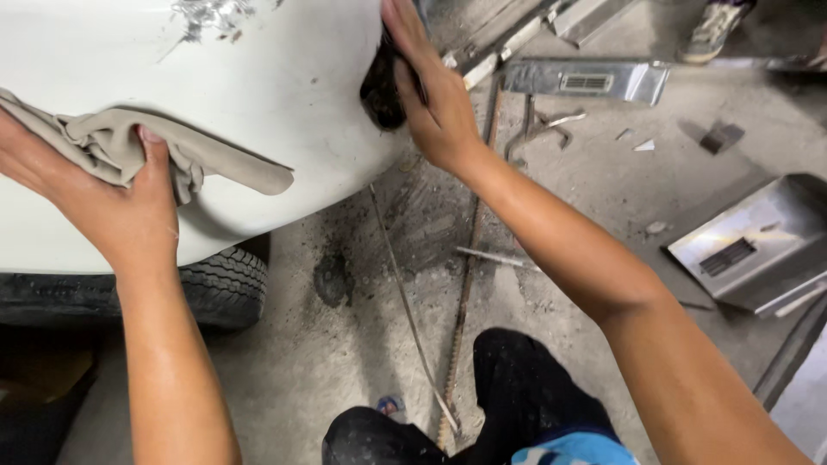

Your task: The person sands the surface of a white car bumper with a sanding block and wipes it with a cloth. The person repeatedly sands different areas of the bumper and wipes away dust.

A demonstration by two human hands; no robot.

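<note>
Meanwhile, left hand fingers pinched a crumpled beige cloth against the smooth white car panel; right hand gripped a dark sanding pad, fingers together.

Even, soft daylight, fairly bright; no hard glare. White car panel near blown out, detail thin w/ faint sheen. Metal trays catch dull reflections. Deep shadow under panel by the tyre and bottom-left corner, nearly black. Mild wide-angle stretch at edges. Right hand slightly soft, maybe motion blur.
</note>
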